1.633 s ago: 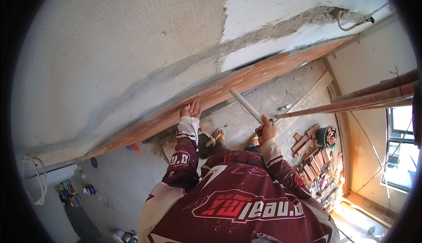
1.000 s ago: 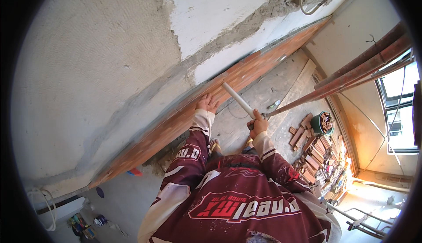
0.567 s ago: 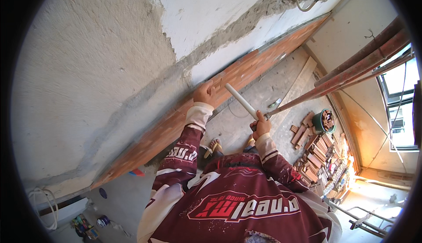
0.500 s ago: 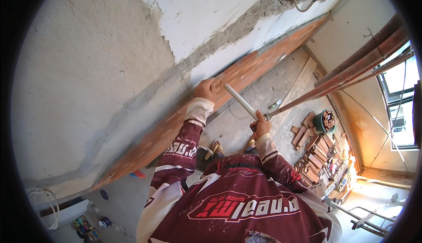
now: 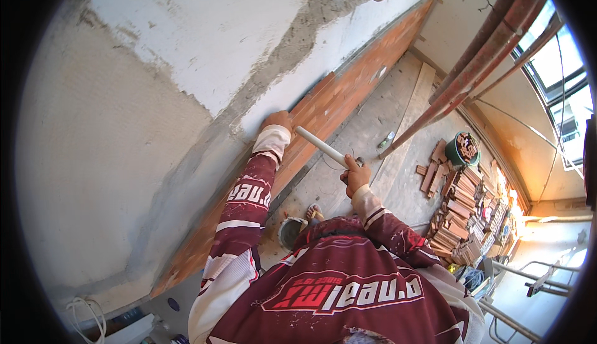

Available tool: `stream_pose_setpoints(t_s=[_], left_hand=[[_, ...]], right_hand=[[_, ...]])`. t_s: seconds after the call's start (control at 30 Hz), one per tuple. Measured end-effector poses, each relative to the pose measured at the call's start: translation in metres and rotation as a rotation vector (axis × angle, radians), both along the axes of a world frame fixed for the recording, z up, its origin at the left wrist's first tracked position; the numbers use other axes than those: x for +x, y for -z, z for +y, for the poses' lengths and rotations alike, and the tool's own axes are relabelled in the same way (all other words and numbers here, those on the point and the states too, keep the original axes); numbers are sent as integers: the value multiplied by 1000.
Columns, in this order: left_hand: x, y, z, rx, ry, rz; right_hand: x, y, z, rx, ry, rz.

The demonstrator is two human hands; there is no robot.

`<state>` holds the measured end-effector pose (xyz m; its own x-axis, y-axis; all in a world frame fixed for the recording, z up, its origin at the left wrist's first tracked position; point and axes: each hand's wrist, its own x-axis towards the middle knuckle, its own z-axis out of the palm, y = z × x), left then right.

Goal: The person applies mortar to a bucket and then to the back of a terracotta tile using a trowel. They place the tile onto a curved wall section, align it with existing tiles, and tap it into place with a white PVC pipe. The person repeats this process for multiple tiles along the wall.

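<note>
My left hand is at the top of the brick facing, beside the plaster wall; its fingers are mostly hidden behind the hand, so what it holds, if anything, cannot be made out. My right hand is closed around a white, tube-like handle with a dark piece at the hand. The tube's far end points up-left toward the brick courses, just right of my left hand.
Rusty poles slant down at right, by a window. A green bucket of brick pieces stands beside piled bricks. A grey bucket is near my feet. Metal frames are lower right, cables lower left.
The view has turned along the wall toward the right. My left hand went from open fingers on the brick to a turned hand at its top edge; the tube remains in my right.
</note>
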<state>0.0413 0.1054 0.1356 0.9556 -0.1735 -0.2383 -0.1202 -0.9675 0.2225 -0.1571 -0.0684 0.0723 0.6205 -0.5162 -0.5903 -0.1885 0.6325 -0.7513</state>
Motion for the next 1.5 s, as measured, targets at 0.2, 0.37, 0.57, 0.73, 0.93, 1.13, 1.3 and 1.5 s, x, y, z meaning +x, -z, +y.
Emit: stream_pose_setpoints(t_s=[0.2, 0.37, 0.57, 0.73, 0.93, 1.13, 1.3, 1.5], left_hand=[[3, -2, -3, 7, -74, 45], [4, 0, -6, -5, -84, 26], [4, 1, -2, -8, -79, 29], [7, 8, 2, -34, -83, 26], [3, 3, 0, -37, -82, 14], [1, 2, -1, 12, -62, -6], [1, -2, -3, 39, -30, 1], [-3, -11, -4, -27, -112, 84]], right_hand=[[3, -5, 2, 28, 9, -40], [10, -8, 8, -4, 4, -7], [3, -12, 9, 10, 6, -8], [0, -5, 1, 8, 16, -15], [-4, -8, -19, -42, 109, 25], [-6, -11, -47, -201, 113, 14], [18, 24, -107, -752, -486, 202], [101, 7, -138, -978, -747, 146]])
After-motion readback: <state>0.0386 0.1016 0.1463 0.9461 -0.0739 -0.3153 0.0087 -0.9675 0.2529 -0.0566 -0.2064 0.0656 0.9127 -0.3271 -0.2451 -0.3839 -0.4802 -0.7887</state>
